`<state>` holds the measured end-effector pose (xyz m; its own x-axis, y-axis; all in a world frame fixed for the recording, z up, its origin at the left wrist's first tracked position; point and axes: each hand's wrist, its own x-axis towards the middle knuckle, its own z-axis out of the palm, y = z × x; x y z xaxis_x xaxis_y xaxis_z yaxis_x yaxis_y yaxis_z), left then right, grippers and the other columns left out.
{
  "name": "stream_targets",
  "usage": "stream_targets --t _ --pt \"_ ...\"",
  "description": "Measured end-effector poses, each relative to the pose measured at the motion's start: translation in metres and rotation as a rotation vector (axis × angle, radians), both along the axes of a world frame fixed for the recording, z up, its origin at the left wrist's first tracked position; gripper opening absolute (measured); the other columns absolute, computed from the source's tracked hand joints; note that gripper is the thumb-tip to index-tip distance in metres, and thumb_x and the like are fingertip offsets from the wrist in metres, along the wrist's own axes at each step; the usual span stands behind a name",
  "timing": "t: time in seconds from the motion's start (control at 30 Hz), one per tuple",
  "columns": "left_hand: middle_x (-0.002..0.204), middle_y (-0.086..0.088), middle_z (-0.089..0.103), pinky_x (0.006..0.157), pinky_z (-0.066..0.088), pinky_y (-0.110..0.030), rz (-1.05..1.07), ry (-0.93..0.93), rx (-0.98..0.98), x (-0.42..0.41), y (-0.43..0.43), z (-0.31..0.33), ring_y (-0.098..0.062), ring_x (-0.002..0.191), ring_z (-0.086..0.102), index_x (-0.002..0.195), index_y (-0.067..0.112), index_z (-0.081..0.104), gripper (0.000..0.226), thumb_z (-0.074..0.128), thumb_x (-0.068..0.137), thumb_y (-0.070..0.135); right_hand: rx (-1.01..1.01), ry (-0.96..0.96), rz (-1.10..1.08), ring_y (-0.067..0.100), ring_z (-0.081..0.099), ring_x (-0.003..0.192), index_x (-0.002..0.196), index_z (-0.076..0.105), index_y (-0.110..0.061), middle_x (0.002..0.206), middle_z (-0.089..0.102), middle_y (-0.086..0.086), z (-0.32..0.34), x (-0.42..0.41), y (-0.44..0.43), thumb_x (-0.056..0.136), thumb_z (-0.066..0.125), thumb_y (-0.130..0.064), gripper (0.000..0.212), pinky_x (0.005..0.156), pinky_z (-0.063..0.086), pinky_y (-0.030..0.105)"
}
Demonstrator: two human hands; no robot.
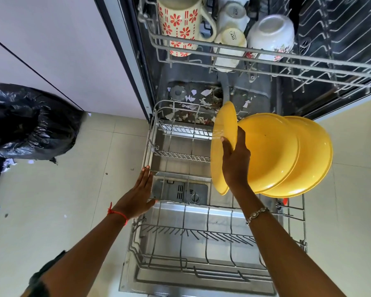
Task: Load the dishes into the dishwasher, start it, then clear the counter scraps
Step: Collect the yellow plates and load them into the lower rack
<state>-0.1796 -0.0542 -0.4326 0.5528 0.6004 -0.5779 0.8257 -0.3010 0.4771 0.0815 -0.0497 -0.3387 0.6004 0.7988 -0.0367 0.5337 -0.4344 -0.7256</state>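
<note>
The dishwasher stands open with its lower rack (180,213) pulled out over the door. My right hand (235,161) grips a yellow plate (220,144) on edge, above the rack's right side. Two more yellow plates (287,153) stand tilted just right of it. My left hand (137,196) rests flat with straight fingers against the lower rack's left rim. The upper rack (266,58) holds a floral mug (178,22), white cups (231,22) and a white bowl (270,33).
Paper scraps (191,101) litter the dishwasher tub floor. A black rubbish bag (28,121) sits on the tiled floor at left, with small scraps (8,163) near it. White cabinet fronts (62,50) flank the machine's left side.
</note>
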Motion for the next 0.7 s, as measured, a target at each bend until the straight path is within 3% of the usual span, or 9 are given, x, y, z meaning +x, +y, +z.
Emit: stream_targets --t 0.2,0.3,0.43,0.5,0.6,0.7 --pt "0.142 -0.013 -0.036 0.115 0.006 -0.027 -0.009 0.010 0.014 0.000 -0.003 -0.003 -0.024 0.134 -0.030 0.133 0.000 -0.025 0.090 0.052 0.096 0.030 -0.023 0.038 0.052 0.021 0.054 0.066 0.140 0.032 -0.007 0.092 0.063 0.018 -0.001 0.004 -0.001 0.098 0.045 -0.027 0.048 0.060 0.051 0.039" --pt "0.143 -0.013 -0.033 0.115 -0.001 -0.028 -0.024 0.029 0.042 0.000 -0.003 -0.002 -0.025 0.136 -0.029 0.134 -0.001 -0.022 0.089 0.051 0.096 0.032 -0.013 0.069 0.063 0.027 0.060 0.085 0.137 0.033 -0.006 0.111 0.062 0.018 0.002 0.006 -0.003 0.094 0.054 -0.027 0.053 0.071 0.053 0.039" --pt "0.144 -0.012 -0.032 0.112 -0.010 -0.025 -0.057 0.061 0.090 0.003 -0.003 0.004 -0.023 0.136 -0.029 0.138 0.001 -0.021 0.088 0.048 0.096 0.037 -0.042 0.090 0.020 0.031 0.061 0.092 0.135 0.032 -0.009 0.109 0.060 0.015 0.005 0.010 -0.009 0.089 0.061 -0.032 0.059 0.073 0.054 0.042" --pt "0.145 -0.013 -0.034 0.112 -0.012 -0.026 -0.076 0.090 0.106 0.005 -0.002 0.009 -0.024 0.137 -0.029 0.137 0.003 -0.024 0.088 0.045 0.097 0.040 -0.050 0.087 0.004 0.030 0.057 0.104 0.137 0.030 -0.010 0.120 0.056 0.015 0.007 0.010 -0.012 0.087 0.064 -0.033 0.065 0.079 0.052 0.044" --pt "0.147 -0.012 -0.034 0.114 -0.012 -0.030 -0.097 0.105 0.128 0.009 0.003 0.023 -0.024 0.139 -0.028 0.136 0.007 -0.027 0.087 0.042 0.097 0.044 -0.035 -0.010 0.047 0.032 0.045 0.119 0.140 0.029 -0.005 0.135 0.042 0.018 0.015 0.005 -0.018 0.085 0.066 -0.031 0.071 0.090 0.045 0.041" --pt "0.147 -0.011 -0.034 0.115 -0.014 -0.031 -0.096 0.079 0.164 0.013 0.008 0.044 -0.023 0.139 -0.029 0.137 0.010 -0.029 0.087 0.039 0.097 0.046 -0.047 -0.172 0.125 0.038 0.040 0.124 0.137 0.034 0.001 0.138 0.036 0.024 0.030 -0.005 -0.026 0.084 0.067 -0.030 0.069 0.098 0.042 0.047"
